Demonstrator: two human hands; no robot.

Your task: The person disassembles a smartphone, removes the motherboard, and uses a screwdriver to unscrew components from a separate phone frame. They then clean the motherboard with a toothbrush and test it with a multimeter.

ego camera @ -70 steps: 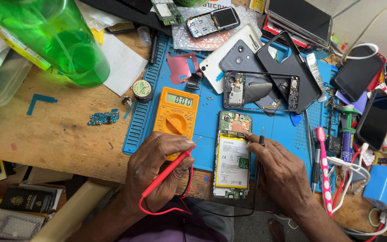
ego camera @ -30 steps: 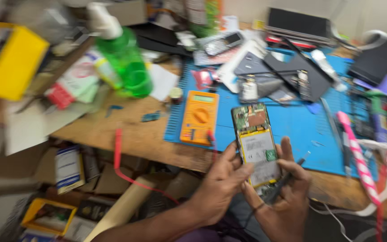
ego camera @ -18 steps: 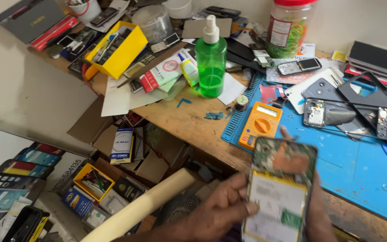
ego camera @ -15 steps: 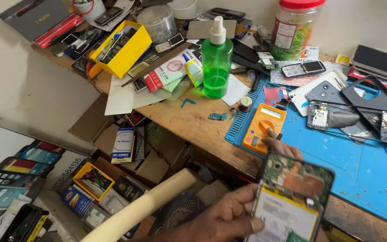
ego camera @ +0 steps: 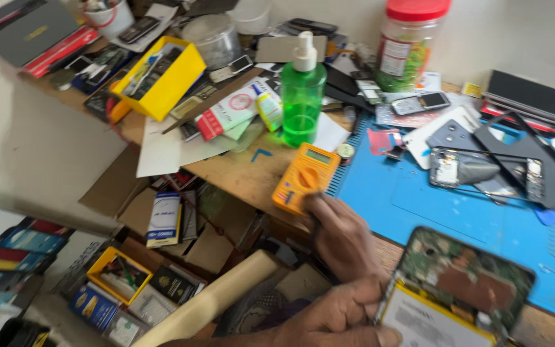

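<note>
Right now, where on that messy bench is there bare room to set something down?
The blue mat lies bare between the orange multimeter and the dismantled phones. A bare wood strip sits before the green spray bottle. Behind the bottle it is crowded.

The multimeter (ego camera: pixel 305 178) lies at the mat's (ego camera: pixel 431 212) left edge, the spray bottle (ego camera: pixel 302 93) behind it.

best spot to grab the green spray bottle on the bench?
Take the green spray bottle around its straight round body, below the white pump top. It stands upright at the bench's front part, so come from the front edge side: the small box crowds its left, clutter sits behind, and the orange multimeter lies just in front, to be reached over.
</note>
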